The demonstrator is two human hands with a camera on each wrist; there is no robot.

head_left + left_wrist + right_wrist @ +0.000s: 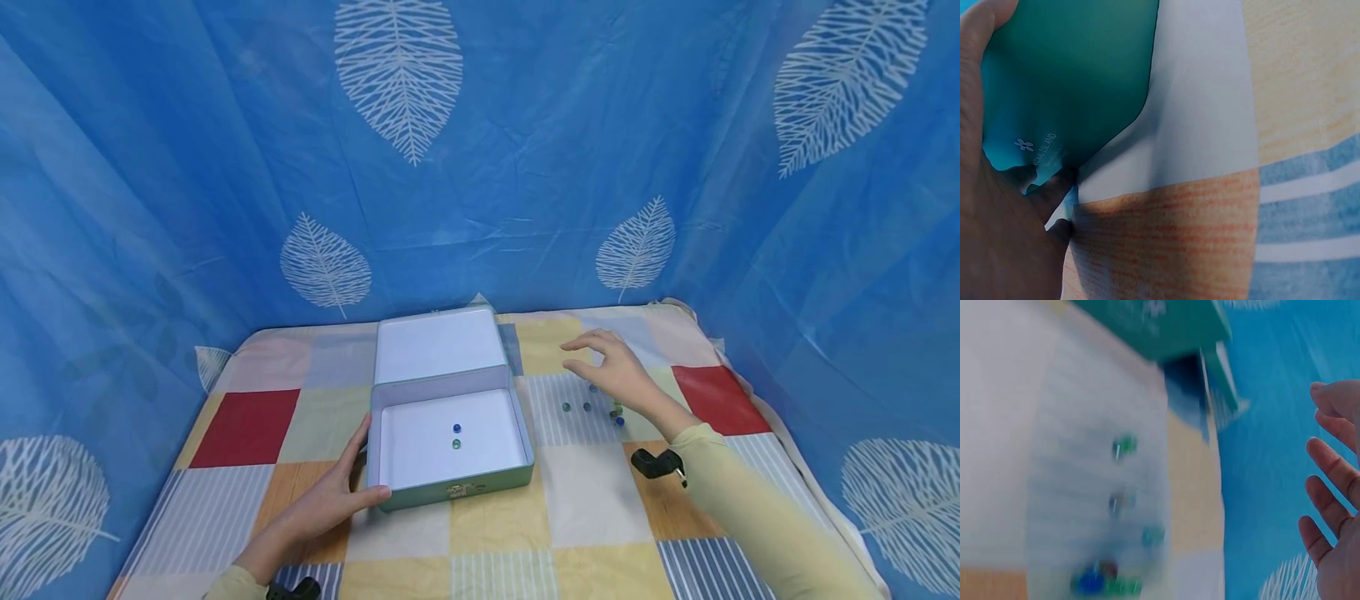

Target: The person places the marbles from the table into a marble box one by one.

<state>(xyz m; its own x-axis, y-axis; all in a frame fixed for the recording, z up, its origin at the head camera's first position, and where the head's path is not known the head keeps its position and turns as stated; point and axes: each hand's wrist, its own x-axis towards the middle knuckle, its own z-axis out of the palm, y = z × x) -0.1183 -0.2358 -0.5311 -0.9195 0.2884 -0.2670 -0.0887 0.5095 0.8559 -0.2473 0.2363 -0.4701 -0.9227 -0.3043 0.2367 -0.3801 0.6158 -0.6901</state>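
A green hinged box (pixel 491 481) with a white inside stands with its lid (pixel 438 346) tipped back. Inside it lie a blue marble (pixel 457 428) and a green marble (pixel 456 444). My left hand (pixel 330 498) grips the box's front left corner, thumb on the front and fingers along the left side; the left wrist view shows the fingers against the green wall (pixel 1079 81). Above several loose marbles (pixel 587 407) to the right of the box hovers my right hand (pixel 611 367), thumb and fingers apart and holding nothing. In the right wrist view these marbles (pixel 1091 580) look blurred.
A patchwork-patterned cloth (pixel 502 575) covers the table. Blue curtains (pixel 525 167) with white leaf prints hang behind and on both sides. Dark wrist bands (pixel 656 463) are worn on the arms.
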